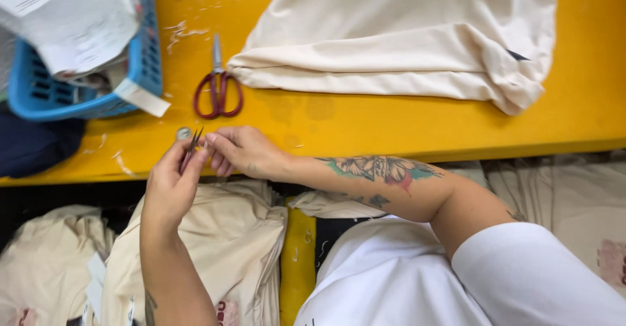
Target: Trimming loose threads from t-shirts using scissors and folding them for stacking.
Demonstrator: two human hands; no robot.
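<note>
A yellow worktop [391, 120] carried cream fabric [404, 39] toward its far right, red-handled scissors [218, 85] mid-surface, a blue basket [85, 72] at the left edge, and scattered thread scraps [179, 32].

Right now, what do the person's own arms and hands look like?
Both hands, left hand and right hand, are bare, without gloves. The right forearm carries a flower tattoo in dark ink with green and red. A white short sleeve covers the right upper arm.
</note>
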